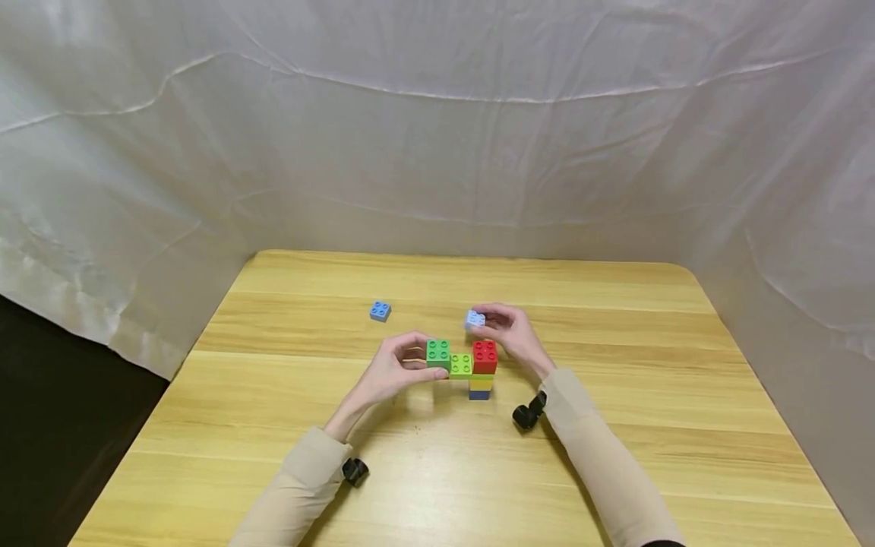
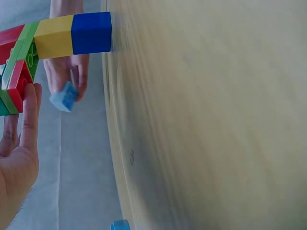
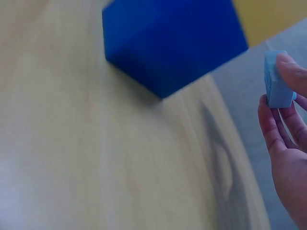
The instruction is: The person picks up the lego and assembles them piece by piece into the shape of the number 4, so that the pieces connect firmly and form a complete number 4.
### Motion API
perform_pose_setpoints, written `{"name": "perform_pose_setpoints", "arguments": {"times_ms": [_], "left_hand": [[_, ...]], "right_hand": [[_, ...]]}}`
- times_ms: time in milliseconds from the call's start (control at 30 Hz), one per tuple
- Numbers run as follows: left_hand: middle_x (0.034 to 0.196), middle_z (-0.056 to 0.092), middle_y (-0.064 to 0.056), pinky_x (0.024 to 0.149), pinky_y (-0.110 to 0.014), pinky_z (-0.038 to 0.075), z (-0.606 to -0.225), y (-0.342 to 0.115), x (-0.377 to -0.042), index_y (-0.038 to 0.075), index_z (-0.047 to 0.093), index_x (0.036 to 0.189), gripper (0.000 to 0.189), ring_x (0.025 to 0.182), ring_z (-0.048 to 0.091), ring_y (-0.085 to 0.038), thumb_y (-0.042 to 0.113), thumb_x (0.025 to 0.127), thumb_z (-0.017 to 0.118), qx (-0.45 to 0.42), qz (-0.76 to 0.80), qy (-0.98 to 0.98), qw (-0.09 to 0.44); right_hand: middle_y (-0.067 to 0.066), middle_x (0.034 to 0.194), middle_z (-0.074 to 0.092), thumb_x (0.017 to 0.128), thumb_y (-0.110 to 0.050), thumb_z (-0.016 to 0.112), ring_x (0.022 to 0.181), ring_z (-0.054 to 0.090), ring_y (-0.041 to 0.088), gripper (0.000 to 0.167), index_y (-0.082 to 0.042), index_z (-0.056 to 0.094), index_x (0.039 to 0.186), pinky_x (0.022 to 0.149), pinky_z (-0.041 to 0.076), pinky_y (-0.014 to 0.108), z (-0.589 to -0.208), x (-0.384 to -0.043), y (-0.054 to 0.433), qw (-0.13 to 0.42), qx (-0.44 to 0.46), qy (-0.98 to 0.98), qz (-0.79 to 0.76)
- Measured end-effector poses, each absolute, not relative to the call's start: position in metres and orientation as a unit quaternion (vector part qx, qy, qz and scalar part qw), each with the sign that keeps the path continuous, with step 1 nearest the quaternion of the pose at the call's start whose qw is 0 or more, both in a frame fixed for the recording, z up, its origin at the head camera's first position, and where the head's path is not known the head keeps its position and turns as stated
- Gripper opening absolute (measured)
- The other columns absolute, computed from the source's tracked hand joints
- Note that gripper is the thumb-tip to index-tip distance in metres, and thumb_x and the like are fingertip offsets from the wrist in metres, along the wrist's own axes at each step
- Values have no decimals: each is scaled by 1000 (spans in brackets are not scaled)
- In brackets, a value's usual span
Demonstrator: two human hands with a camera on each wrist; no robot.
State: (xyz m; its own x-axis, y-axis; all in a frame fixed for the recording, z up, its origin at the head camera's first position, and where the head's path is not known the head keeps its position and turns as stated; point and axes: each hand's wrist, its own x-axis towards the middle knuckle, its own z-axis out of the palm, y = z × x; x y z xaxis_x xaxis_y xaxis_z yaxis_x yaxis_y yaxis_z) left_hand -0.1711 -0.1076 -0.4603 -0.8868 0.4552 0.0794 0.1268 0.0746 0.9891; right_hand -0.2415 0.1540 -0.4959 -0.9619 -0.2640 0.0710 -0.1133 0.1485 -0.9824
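My left hand (image 1: 383,378) holds a toy-brick structure by its left end, thumb in front and fingers behind. On that end sits a green brick (image 1: 437,354), beside a lime brick (image 1: 461,366). A red brick (image 1: 484,355) tops the right side, over a yellow brick (image 1: 481,384) and a dark blue brick (image 2: 91,32) at the bottom. The left wrist view also reveals a lower red brick (image 2: 20,82), with fingertips against it. Just behind the structure, my right hand (image 1: 516,334) pinches a light blue brick (image 3: 278,81) between thumb and fingers, above the table.
Another blue brick (image 1: 380,311) lies on the wooden table (image 1: 273,365), behind and left of the structure. Pale cloth (image 1: 478,167) hangs around the table's back and sides. Black wrist devices (image 1: 355,472) are worn at both sleeves.
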Motion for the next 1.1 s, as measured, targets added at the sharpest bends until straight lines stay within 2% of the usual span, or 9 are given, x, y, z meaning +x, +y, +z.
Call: {"name": "perform_pose_setpoints", "arguments": {"times_ms": [133,300,367,500,633,867,1000,1100], "left_hand": [[110,71,-16,87,-30,63,-461,-105,-171,2,66,117,38,94,72,-15,7,83,81,205,649,722,122],[110,72,-16,88,-30,63,-460,-103,-172,3,66,118,39,94,71,-15,7,83,82,202,646,726,119],[110,72,-18,88,-29,63,-459,-103,-173,2,66,119,39,94,71,-16,6,83,82,202,645,727,117],[111,71,-21,88,-29,63,-460,-102,-174,0,65,120,40,95,72,-18,4,83,81,205,644,728,115],[111,71,-22,87,-29,63,-460,-102,-174,0,65,121,42,95,72,-18,4,83,81,206,644,727,118],[112,70,-21,88,-30,63,-459,-100,-175,-1,64,122,43,95,71,-17,5,83,81,209,644,725,123],[111,70,-21,88,-30,63,-460,-100,-175,-1,64,122,42,94,70,-16,4,83,80,212,644,725,123],[111,70,-21,88,-29,63,-459,-99,-176,-1,64,122,42,94,70,-16,4,83,80,213,644,725,122]], "right_hand": [[21,131,64,93,-7,71,105,64,5,43,5,60,133,93,55,14,-490,-227,159,31,-124,724,-678],[-4,121,69,94,-3,67,105,66,4,42,13,57,131,93,56,16,-483,-211,165,-11,-142,678,-721],[-9,118,70,94,1,66,104,66,4,39,15,57,129,93,57,16,-480,-206,168,-24,-156,654,-740],[-2,118,71,92,11,60,105,67,9,33,8,64,125,94,58,19,-476,-197,169,-19,-184,572,-799],[3,120,70,91,17,57,108,66,12,38,-3,70,120,97,57,21,-471,-189,169,-9,-187,518,-834],[5,123,68,86,22,56,114,65,14,45,-5,70,120,104,54,24,-460,-175,165,-26,-158,519,-839],[5,120,70,83,23,57,112,67,13,49,-11,72,114,103,55,24,-457,-171,162,-34,-157,519,-839],[2,116,72,82,23,58,109,67,12,48,-11,73,112,100,56,23,-456,-168,160,-33,-164,522,-836]]}}
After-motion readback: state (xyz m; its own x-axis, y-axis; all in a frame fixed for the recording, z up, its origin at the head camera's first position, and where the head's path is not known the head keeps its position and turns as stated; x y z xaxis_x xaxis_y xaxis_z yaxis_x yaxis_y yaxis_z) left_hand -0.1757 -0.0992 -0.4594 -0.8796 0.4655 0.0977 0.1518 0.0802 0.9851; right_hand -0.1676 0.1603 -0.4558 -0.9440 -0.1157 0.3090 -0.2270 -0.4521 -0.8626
